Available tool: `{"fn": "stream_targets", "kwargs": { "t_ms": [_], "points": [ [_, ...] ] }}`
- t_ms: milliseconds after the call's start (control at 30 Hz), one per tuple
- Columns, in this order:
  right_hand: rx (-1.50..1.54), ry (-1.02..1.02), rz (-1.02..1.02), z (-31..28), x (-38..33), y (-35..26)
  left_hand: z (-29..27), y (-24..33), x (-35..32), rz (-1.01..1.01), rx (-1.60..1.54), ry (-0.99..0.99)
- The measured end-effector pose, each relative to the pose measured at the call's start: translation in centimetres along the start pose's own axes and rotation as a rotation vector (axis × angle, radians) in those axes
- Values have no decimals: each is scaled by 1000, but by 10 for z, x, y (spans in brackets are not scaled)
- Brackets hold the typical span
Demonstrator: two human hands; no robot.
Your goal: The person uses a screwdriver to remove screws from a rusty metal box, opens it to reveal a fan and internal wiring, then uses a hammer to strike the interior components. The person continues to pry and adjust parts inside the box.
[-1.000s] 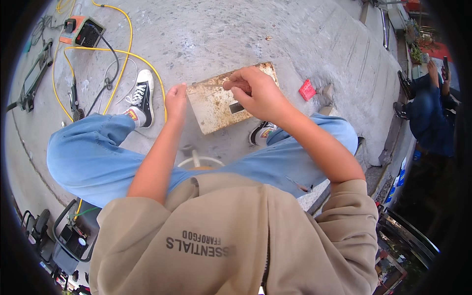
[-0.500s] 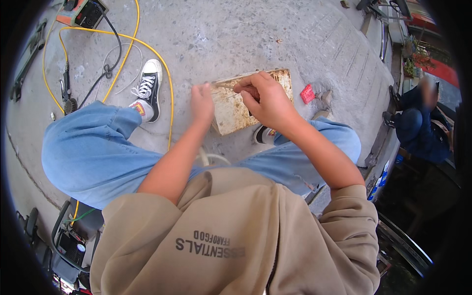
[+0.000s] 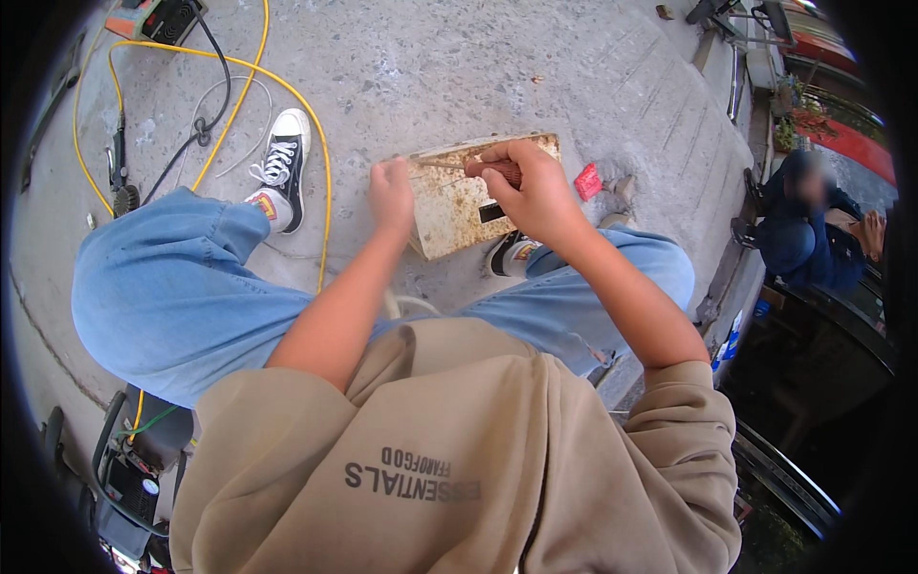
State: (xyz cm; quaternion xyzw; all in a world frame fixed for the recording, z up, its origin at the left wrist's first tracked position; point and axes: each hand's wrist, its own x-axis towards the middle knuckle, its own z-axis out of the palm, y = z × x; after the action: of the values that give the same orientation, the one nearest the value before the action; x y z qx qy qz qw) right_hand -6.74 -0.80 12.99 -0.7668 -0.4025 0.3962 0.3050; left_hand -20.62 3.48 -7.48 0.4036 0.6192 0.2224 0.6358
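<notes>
A cream-coloured, rust-stained metal box [image 3: 449, 215] rests on the ground between my feet, with a dark rectangular opening in its face. My right hand [image 3: 535, 187] is closed round the reddish-brown handle of a screwdriver [image 3: 492, 172]. Its thin shaft points left across the top part of the box, toward the far left corner. At that corner my left hand [image 3: 390, 196] has its fingers pinched together by the screwdriver's tip. Whatever lies between those fingers is hidden.
Yellow cables [image 3: 323, 172] and a black cable loop over the concrete on the left, near a wire brush [image 3: 126, 199] and a machine [image 3: 164, 21]. A red packet [image 3: 587, 182] lies right of the box by some stones. Another person [image 3: 803, 230] sits at far right.
My right hand has shifted on the screwdriver, so more of its handle and the box's dark opening show. My left hand stays at the corner. The whole view has moved slightly.
</notes>
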Motion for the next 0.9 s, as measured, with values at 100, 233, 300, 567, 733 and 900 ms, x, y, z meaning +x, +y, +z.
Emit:
{"fn": "stream_targets", "kwargs": {
  "t_ms": [100, 233, 300, 567, 733, 900],
  "points": [
    [-27, -31, 31, -1, 0, -8, 0, 0, 2, -32, -20, -7],
    [-282, -77, 84, 2, 5, -26, -1, 0, 2, -88, -72, -10],
    [-411, -122, 70, 1, 13, -29, 0, 0, 3, -130, -149, -25],
    [161, -340, 778, -9, 43, -46, 4, 17, -5, -331, -492, -76],
    [-125, -387, 712, -2, 54, -44, -1, 32, -8, -416, -541, -122],
    [-656, -502, 147, 10, 36, -42, -2, 41, -12, -465, -579, -114]
  ]
}}
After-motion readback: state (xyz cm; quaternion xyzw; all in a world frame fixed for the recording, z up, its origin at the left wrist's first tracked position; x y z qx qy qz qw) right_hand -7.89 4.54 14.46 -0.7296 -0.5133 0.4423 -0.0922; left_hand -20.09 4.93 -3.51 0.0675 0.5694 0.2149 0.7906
